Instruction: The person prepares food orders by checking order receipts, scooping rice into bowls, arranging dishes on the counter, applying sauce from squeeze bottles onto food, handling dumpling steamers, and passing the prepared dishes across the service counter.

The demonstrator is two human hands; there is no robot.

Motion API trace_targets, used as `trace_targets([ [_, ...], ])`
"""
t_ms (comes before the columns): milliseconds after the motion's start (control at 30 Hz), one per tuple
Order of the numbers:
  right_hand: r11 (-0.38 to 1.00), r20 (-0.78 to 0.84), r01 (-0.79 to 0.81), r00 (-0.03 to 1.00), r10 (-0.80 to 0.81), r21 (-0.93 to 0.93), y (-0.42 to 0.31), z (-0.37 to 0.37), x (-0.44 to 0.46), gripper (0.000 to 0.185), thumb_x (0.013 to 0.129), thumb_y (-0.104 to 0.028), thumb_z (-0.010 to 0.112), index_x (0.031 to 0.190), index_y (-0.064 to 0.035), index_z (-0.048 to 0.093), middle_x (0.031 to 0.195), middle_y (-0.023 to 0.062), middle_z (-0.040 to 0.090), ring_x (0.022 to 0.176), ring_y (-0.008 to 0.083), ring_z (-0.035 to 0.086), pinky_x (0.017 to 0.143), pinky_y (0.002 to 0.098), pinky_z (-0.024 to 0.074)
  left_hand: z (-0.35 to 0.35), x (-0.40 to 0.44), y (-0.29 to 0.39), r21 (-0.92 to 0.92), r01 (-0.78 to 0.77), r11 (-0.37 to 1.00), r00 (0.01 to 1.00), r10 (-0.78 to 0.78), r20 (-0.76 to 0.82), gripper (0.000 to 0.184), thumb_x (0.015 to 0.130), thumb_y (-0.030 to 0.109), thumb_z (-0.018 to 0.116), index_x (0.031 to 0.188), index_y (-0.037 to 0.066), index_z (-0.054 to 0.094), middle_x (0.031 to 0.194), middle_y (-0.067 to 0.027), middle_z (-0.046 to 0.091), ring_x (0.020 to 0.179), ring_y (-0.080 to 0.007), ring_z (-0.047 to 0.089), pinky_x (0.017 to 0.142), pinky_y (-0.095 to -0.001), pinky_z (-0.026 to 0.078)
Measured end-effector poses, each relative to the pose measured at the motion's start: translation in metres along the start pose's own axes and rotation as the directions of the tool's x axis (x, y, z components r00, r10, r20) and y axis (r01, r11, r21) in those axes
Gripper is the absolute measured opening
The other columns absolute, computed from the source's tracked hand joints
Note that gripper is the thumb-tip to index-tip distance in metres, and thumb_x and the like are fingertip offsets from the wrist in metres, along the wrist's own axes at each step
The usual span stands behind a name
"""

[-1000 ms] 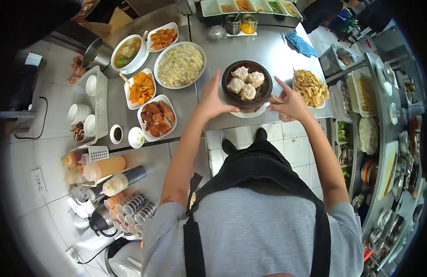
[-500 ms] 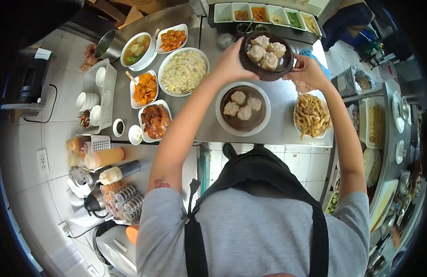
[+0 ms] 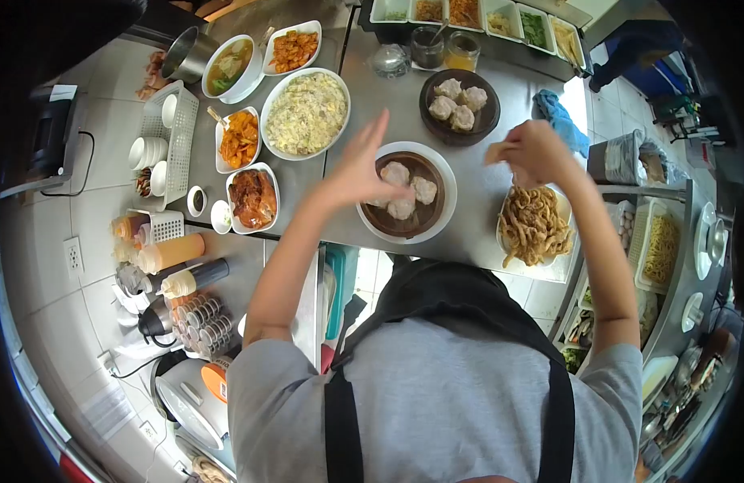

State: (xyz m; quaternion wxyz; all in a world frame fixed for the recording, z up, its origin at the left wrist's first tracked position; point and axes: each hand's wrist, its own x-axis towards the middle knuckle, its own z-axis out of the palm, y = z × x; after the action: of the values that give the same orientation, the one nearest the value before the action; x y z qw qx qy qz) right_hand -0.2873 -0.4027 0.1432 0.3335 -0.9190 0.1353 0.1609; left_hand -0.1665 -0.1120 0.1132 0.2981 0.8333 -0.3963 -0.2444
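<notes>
Two bare hands: left hand (image 3: 364, 173), thumb and fingers spread, over the left side of the near basket (image 3: 424, 220); contact of thumb with contents cannot be told. Right hand (image 3: 541, 153), fingers bent, tips close together above the desk (image 3: 485, 197); blurred, and whether it pinches anything cannot be told. Near basket: round, brown, set on a white plate (image 3: 448, 193) near the front edge of the desk, containing dumplings (image 3: 423, 189), partly covered by the left hand. One far basket (image 3: 490, 127), round, dark, resting on the desk beyond the white plate; contents, four pale dumplings. One heap of fried strips (image 3: 537, 225), just nearer than the right hand. One blue cloth (image 3: 561, 121), crumpled, beyond the right hand. One dark jar (image 3: 427, 52) and one yellow jar (image 3: 463, 52), side by side, behind the far basket. One row of topping containers (image 3: 501, 22), at the back. One helping of fried rice (image 3: 306, 111), left of the left hand. One browned meat portion (image 3: 253, 197), nearer. One bowl of soup (image 3: 229, 64), farther left. One white openwork crate (image 3: 181, 141), outermost, holding small bowls.
</notes>
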Motion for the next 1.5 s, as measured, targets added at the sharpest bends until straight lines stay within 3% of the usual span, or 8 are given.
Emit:
trace_targets([
  [133,0.887,-0.407,0.461,0.810,-0.422,-0.002,-0.034,0.079,0.017,0.014,0.076,-0.008,0.064,0.088,-0.0013,0.067,0.075,0.0133,0.064,0.072,0.0326,0.064,0.068,0.0379,0.0514,0.026,-0.036,0.033,0.392,-0.063,0.918,0.993,0.018,0.118,0.144,0.041,0.042,0.090,0.149,0.006,0.001,0.152,-0.0190,0.018,0.141,-0.0376,0.017,0.110,-0.0585,0.016],
  [333,0.806,-0.240,0.592,0.782,-0.575,-0.005,-0.032,0.110,0.042,0.022,0.078,-0.003,0.058,0.099,-0.0034,0.064,0.097,0.0140,0.059,0.087,0.0340,0.061,0.077,0.0415,0.0493,0.042,-0.039,0.015,0.356,-0.133,0.925,0.991,0.116,0.071,0.145,0.036,0.035,0.090,0.150,0.011,0.004,0.150,-0.0154,0.024,0.137,-0.0390,0.023,0.108,-0.0591,0.021],
  [467,0.851,-0.206,0.511,0.825,-0.526,-0.124,-0.033,0.110,0.000,0.038,0.079,-0.001,0.054,0.115,-0.0071,0.061,0.096,0.0134,0.059,0.087,0.0342,0.061,0.075,0.0416,0.0501,0.041,-0.042,0.007,0.262,-0.255,0.931,0.963,0.268,-0.016,0.138,0.037,0.033,0.089,0.149,0.013,0.012,0.145,-0.0161,0.030,0.130,-0.0379,0.032,0.103,-0.0556,0.030],
  [800,0.988,-0.422,0.041,0.901,-0.100,-0.146,-0.069,0.184,-0.095,0.044,0.081,0.000,0.053,0.124,-0.0092,0.057,0.094,0.0129,0.058,0.082,0.0326,0.062,0.071,0.0401,0.0515,0.048,-0.062,0.033,0.343,0.070,0.937,0.992,-0.029,-0.123,0.134,0.041,0.047,0.087,0.150,0.018,0.014,0.138,-0.0189,0.034,0.121,-0.0394,0.036,0.098,-0.0522,0.035],
  [1000,0.920,-0.362,0.301,0.852,-0.378,-0.250,-0.056,0.147,-0.009,0.047,0.080,0.001,0.051,0.122,-0.0180,0.060,0.096,0.0128,0.057,0.085,0.0332,0.061,0.075,0.0423,0.0495,0.036,-0.079,0.023,0.218,0.241,0.946,0.969,-0.221,-0.111,0.145,0.034,0.045,0.091,0.150,0.020,0.007,0.140,-0.0258,0.026,0.124,-0.0445,0.032,0.098,-0.0571,0.033],
  [1033,0.860,-0.327,0.403,0.804,-0.497,-0.314,-0.052,0.144,0.007,0.045,0.080,0.001,0.051,0.120,-0.0179,0.062,0.095,0.0126,0.057,0.085,0.0333,0.060,0.075,0.0419,0.0487,0.029,-0.080,0.020,0.441,0.148,0.885,0.986,-0.097,-0.135,0.148,0.032,0.042,0.092,0.150,0.023,0.005,0.144,-0.0238,0.025,0.127,-0.0458,0.029,0.099,-0.0603,0.031],
  [1267,0.965,-0.351,0.165,0.908,-0.230,-0.204,-0.065,0.154,-0.045,0.047,0.083,-0.002,0.051,0.126,-0.0216,0.057,0.089,0.0147,0.058,0.080,0.0351,0.061,0.072,0.0428,0.0491,0.029,-0.060,-0.015,0.343,-0.242,0.908,0.970,0.218,0.109,0.142,0.034,0.037,0.088,0.150,0.025,0.007,0.142,-0.0166,0.032,0.121,-0.0440,0.037,0.096,-0.0618,0.032],
  [1500,0.998,-0.523,0.044,0.851,-0.055,-0.035,-0.098,0.234,-0.116,0.040,0.085,-0.005,0.052,0.125,-0.0094,0.054,0.091,0.0173,0.059,0.076,0.0379,0.062,0.069,0.0466,0.0514,0.040,-0.066,-0.002,0.425,-0.024,0.905,0.998,0.047,-0.043,0.143,0.034,0.046,0.087,0.150,0.020,0.008,0.137,-0.0185,0.036,0.117,-0.0413,0.041,0.093,-0.0553,0.034],
])
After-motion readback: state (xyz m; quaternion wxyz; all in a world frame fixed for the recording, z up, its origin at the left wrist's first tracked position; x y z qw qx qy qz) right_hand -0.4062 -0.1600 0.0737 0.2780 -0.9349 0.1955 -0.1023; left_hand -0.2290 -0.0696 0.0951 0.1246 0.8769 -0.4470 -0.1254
